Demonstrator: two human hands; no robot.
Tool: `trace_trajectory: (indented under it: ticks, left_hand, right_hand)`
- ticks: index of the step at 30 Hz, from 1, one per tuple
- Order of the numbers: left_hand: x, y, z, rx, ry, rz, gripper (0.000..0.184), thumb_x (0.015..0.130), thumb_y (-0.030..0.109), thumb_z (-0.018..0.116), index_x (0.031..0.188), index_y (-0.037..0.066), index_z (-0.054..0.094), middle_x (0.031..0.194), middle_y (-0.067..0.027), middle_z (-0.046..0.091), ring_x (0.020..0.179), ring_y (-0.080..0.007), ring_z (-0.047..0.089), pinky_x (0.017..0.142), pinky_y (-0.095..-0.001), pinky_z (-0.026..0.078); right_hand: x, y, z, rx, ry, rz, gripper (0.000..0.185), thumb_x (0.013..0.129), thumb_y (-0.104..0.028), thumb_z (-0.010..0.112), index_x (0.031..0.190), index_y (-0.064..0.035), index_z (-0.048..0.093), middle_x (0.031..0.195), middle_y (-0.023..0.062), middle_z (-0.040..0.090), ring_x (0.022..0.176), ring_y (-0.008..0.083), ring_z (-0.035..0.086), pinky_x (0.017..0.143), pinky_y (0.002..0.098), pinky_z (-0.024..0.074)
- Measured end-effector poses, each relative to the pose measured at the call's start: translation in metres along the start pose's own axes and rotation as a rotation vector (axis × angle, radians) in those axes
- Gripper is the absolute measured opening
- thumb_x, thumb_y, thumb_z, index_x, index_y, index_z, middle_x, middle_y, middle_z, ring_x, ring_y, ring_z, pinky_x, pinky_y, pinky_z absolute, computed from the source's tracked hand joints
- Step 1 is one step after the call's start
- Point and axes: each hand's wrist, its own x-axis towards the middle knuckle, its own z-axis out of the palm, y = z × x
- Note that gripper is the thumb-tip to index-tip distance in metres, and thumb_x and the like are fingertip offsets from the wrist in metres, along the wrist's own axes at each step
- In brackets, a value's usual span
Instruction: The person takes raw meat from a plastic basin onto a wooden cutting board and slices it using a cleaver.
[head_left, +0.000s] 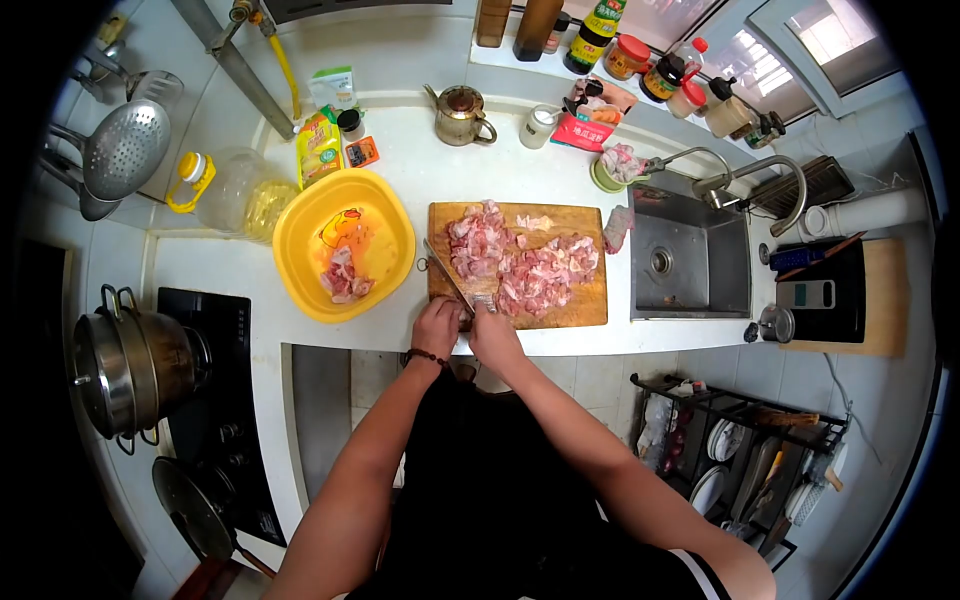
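Note:
A wooden cutting board point(590, 313) lies on the white counter, with cut raw meat point(545, 275) heaped over its middle and upper left. My right hand point(493, 335) is closed around the handle of a knife point(448, 272), whose blade slants up and left across the board's left edge. Beside it, at the near left corner of the board, my left hand point(436, 327) has its fingers curled over a small piece of meat, mostly hidden by the fingers. To the left stands a yellow basin point(290, 290) with some meat and reddish liquid inside.
An oil jug point(245, 190) stands left of the basin, beyond a stove point(222, 400) with a steamer pot point(125, 365). A teapot point(460, 115) and a jar point(537, 127) are behind the board. To the right are a sink point(690, 290) and a faucet point(790, 175).

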Motion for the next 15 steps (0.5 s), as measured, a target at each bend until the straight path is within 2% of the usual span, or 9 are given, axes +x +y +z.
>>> trace_trajectory:
  ticks: [2, 3, 6, 8, 15]
  left_hand:
    - [-0.002, -0.005, 0.003, 0.013, -0.008, 0.018, 0.008, 0.092, 0.005, 0.067, 0.098, 0.003, 0.071, 0.101, -0.0123, 0.068, 0.092, -0.0351, 0.067, 0.082, -0.0445, 0.057]
    - [-0.003, -0.005, 0.001, 0.014, -0.010, 0.017, 0.008, 0.092, 0.005, 0.067, 0.098, 0.003, 0.071, 0.101, -0.0123, 0.068, 0.092, -0.0351, 0.067, 0.082, -0.0445, 0.057]
    - [0.000, 0.000, 0.002, 0.035, 0.001, 0.001, 0.008, 0.092, 0.005, 0.067, 0.097, 0.003, 0.072, 0.100, -0.0124, 0.068, 0.092, -0.0348, 0.068, 0.082, -0.0446, 0.057]
    - [0.001, 0.001, -0.001, 0.008, 0.009, 0.020, 0.008, 0.092, 0.005, 0.067, 0.097, 0.003, 0.072, 0.100, -0.0124, 0.068, 0.092, -0.0348, 0.068, 0.082, -0.0448, 0.057]
    - [-0.001, 0.002, -0.001, 0.012, 0.010, -0.002, 0.009, 0.092, 0.005, 0.066, 0.098, 0.004, 0.073, 0.102, -0.0118, 0.069, 0.093, -0.0347, 0.068, 0.083, -0.0452, 0.057]
  right_hand:
    - [-0.001, 0.011, 0.009, 0.070, 0.082, -0.038, 0.025, 0.089, -0.001, 0.055, 0.112, 0.0086, 0.056, 0.081, 0.0363, 0.067, 0.081, 0.0533, 0.068, 0.074, 0.0623, 0.0532]
    - [-0.009, 0.012, 0.009, 0.072, 0.080, -0.037, 0.025, 0.089, -0.001, 0.055, 0.112, 0.0086, 0.056, 0.081, 0.0363, 0.067, 0.081, 0.0533, 0.068, 0.074, 0.0623, 0.0532]
    - [-0.037, 0.021, -0.004, 0.026, 0.017, 0.004, 0.026, 0.089, -0.002, 0.055, 0.113, 0.0093, 0.055, 0.079, 0.0363, 0.066, 0.079, 0.0526, 0.068, 0.073, 0.0617, 0.0533]
    - [-0.045, 0.024, -0.010, -0.031, -0.085, 0.109, 0.047, 0.085, 0.001, 0.058, 0.131, 0.0042, 0.056, 0.084, 0.0345, 0.069, 0.084, 0.0514, 0.070, 0.080, 0.0605, 0.0554]
    - [-0.001, 0.008, 0.003, -0.006, 0.031, -0.059, 0.043, 0.082, 0.003, 0.059, 0.124, 0.0104, 0.055, 0.082, 0.0363, 0.068, 0.084, 0.0531, 0.069, 0.078, 0.0592, 0.0567]
